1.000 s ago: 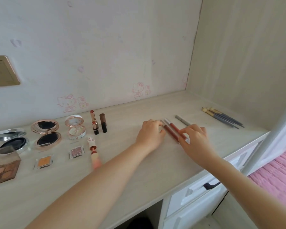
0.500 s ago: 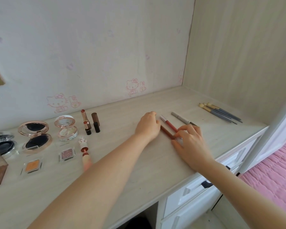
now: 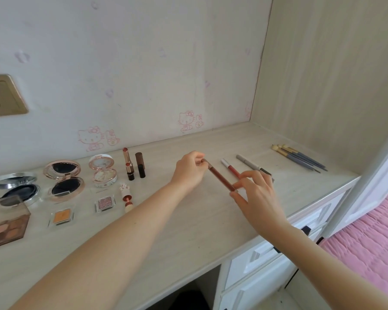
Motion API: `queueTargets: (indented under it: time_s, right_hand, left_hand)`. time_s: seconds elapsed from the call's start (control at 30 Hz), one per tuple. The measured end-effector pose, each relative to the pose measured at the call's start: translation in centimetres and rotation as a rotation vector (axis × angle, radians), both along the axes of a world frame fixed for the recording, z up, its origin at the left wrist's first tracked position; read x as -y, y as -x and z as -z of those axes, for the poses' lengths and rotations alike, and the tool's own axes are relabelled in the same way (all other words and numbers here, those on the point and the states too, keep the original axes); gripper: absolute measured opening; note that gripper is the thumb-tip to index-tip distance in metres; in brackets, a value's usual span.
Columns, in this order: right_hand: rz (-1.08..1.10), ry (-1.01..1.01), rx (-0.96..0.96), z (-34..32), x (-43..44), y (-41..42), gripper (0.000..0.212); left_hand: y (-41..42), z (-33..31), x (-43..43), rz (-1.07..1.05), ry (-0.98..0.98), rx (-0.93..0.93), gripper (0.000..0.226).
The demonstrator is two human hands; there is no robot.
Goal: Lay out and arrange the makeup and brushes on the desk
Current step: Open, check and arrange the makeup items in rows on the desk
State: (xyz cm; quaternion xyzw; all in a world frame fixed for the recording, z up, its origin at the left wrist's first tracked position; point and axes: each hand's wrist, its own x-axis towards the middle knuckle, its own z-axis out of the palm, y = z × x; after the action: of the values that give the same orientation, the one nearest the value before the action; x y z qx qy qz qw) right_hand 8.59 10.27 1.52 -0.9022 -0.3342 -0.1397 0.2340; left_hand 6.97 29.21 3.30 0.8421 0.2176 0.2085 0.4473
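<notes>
pale wood-grain desk (image 3: 188,231) in a corner alcove, as my head camera shows it. centre: the brown lip pencil (image 3: 220,178), held at both ends. my left hand (image 3: 188,173) pinches its far, capped end between thumb and fingertips. my right hand (image 3: 255,193) pinches its near end between thumb and forefinger, the other fingers loosely spread. the pencil runs diagonally, far-left to near-right; i cannot tell whether it clears the surface or rests on it.

just to its right, and apart from it, lie the red lip pencil (image 3: 230,168) and then the grey pencil (image 3: 252,166), roughly parallel. the right hand hides their near ends. well apart to the right, a bundle of brushes (image 3: 300,156) lies near the side panel. to the left are the lipsticks (image 3: 140,165), open compacts (image 3: 64,180) and an eyeshadow palette (image 3: 7,227).

change: half a second ago the brown pencil lay against the red one, with both hands low over the pair. now it has been drawn leftward and a strip of bare desk shows between them. i read this as spacing the pencils into an even row. the items at left already sit in order, so the task looks well advanced. next, i judge, this pencil wants setting down parallel to its neighbours with a matching gap.
</notes>
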Motion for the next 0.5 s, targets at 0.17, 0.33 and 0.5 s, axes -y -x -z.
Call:
queueTargets:
  time_s: [0.17, 0.33, 0.5]
  right_hand:
    - [-0.061, -0.083, 0.038, -0.6, -1.5, 2.3, 0.024]
    - [-0.129, -0.12, 0.011, -1.0, -3.4, 5.1, 0.021]
    - [-0.222, -0.191, -0.076, -1.4, -5.3, 8.2, 0.015]
  left_hand:
    - [3.3, -0.8, -1.9, -0.053, 0.367, 0.165, 0.024]
    - [7.5, -1.8, -3.6, -0.091, 0.762, 0.287, 0.024]
    - [11.6, -2.2, -5.4, -0.055, 0.91, 0.311, 0.009]
